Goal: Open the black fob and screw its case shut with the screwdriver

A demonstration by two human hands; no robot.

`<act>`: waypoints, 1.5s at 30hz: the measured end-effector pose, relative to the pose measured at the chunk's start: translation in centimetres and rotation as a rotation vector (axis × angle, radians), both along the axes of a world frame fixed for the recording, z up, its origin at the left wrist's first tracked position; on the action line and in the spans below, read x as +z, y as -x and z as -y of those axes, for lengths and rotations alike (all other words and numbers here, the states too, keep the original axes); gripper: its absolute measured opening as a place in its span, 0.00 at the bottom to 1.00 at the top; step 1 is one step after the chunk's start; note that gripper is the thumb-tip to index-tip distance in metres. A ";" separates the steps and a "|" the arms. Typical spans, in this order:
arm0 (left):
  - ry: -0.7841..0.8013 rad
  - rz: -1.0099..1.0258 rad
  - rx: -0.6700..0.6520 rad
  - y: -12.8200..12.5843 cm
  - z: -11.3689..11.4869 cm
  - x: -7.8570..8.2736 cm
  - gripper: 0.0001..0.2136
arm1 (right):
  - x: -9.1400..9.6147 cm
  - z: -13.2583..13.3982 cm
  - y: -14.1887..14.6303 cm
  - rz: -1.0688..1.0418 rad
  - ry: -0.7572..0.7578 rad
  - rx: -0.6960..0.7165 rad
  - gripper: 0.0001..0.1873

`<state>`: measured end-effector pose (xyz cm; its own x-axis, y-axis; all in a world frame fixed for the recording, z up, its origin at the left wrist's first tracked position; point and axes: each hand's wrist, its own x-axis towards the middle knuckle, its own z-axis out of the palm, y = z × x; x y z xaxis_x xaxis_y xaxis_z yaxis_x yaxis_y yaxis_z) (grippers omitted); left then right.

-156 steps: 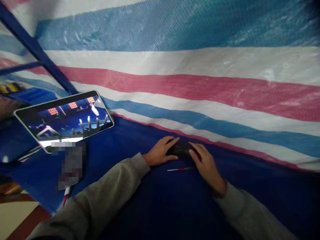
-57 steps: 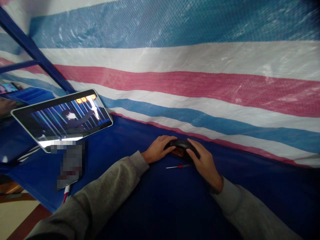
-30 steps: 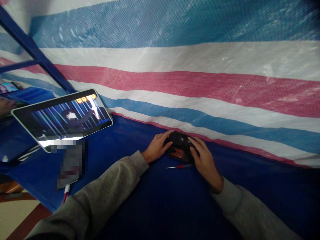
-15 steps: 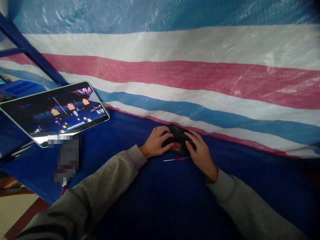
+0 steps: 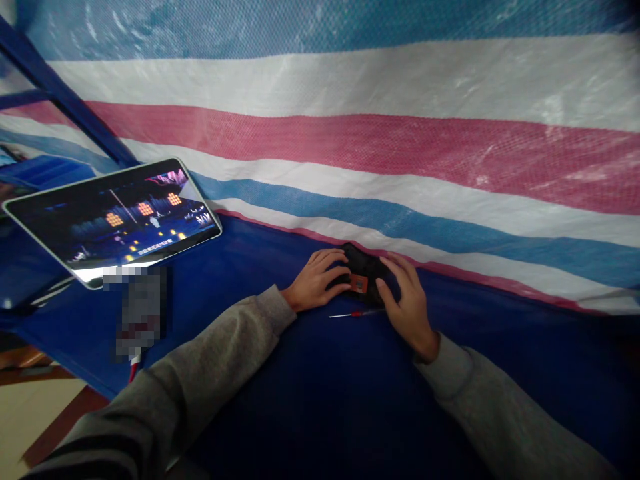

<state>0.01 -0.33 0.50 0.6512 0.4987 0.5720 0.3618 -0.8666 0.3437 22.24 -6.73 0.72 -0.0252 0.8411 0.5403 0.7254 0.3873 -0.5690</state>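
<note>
A small black device with an orange-red patch showing lies on the dark blue cloth close to the striped sheet. My left hand curls around its left side, fingers bent onto it. My right hand grips its right side, thumb near the orange patch. A thin screwdriver with a red handle lies on the cloth just in front of the device, between my wrists and untouched. Both my sleeves are grey.
A tablet playing a video leans at the left. A blurred dark object lies just in front of it. A red, white and blue striped sheet rises behind. A blue metal bar crosses the upper left. The table edge drops off at lower left.
The black device, first lying flat under both hands, has been tipped and turned so an orange patch shows. The tablet's picture has changed. The camera has shifted slightly.
</note>
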 end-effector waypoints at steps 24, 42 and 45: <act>0.005 0.162 -0.028 -0.2 0.6 0.1 0.18 | -0.1 0.2 1.2 -0.012 -0.149 0.045 0.19; 0.054 0.104 -0.034 -0.1 0.4 -0.3 0.22 | 0.3 0.6 1.5 -0.069 -0.083 0.074 0.15; 0.065 0.106 -0.039 -0.2 0.4 -0.2 0.24 | 0.2 0.6 1.4 -0.080 -0.078 0.054 0.15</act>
<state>0.17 -0.69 0.30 0.6084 0.5120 0.6063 0.2864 -0.8542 0.4339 20.82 -7.30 0.91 -0.0232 0.7951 0.6060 0.6559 0.4696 -0.5910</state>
